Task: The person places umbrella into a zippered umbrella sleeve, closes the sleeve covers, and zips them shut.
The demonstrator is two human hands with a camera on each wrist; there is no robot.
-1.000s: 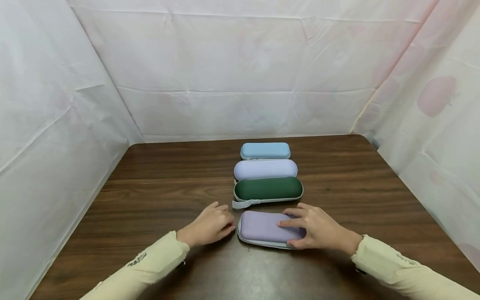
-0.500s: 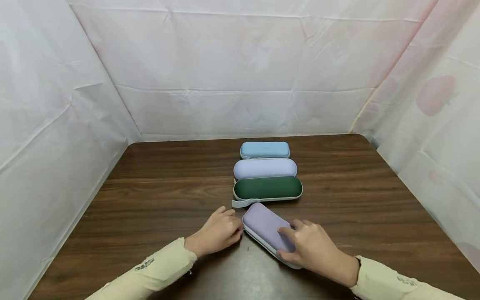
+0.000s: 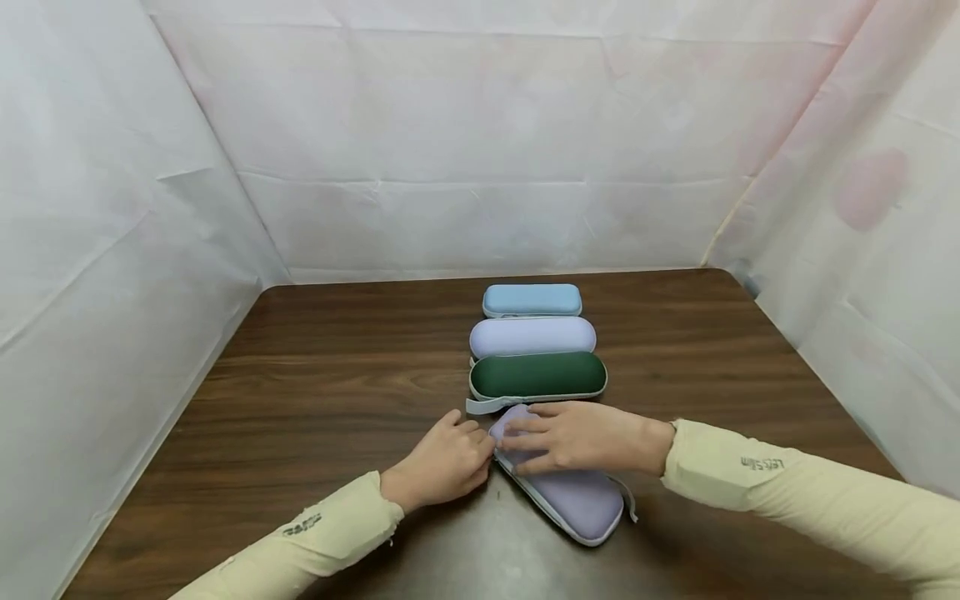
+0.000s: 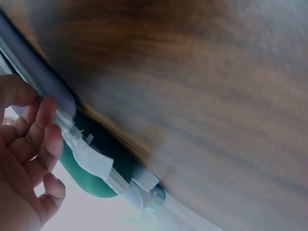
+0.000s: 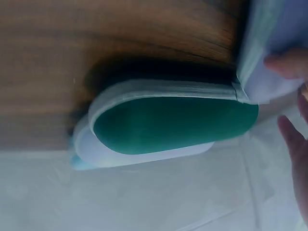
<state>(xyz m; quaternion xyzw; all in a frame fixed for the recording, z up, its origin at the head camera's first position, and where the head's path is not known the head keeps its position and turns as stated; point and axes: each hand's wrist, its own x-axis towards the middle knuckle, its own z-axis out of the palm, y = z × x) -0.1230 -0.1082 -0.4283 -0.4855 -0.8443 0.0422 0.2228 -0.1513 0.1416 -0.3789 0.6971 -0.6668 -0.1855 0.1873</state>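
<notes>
A purple zip case (image 3: 588,504) with a pale zip edge and a grey strap (image 3: 626,500) lies slantwise on the wooden table, its far end up against the green case's strap. At that far end, my left hand (image 3: 442,462) has thumb and forefinger pinched together on a small dark zip pull (image 4: 38,99), mostly hidden by the fingertips. Spread across the top of the purple case is my right hand (image 3: 577,437), fingers fairly straight and pointing left. In the right wrist view, its thumb (image 5: 286,63) overlaps the purple case.
Beyond the purple case, a green case (image 3: 538,375), a lilac case (image 3: 532,336) and a light blue case (image 3: 532,298) lie in a row toward the back. A grey strap (image 3: 487,406) sticks out left of the green one. White sheeting (image 3: 450,225) walls the table (image 3: 337,367).
The purple case has turned from crosswise to slantwise. My right hand has shifted from its near right end to over its far part. My left hand has moved slightly right, to its far end.
</notes>
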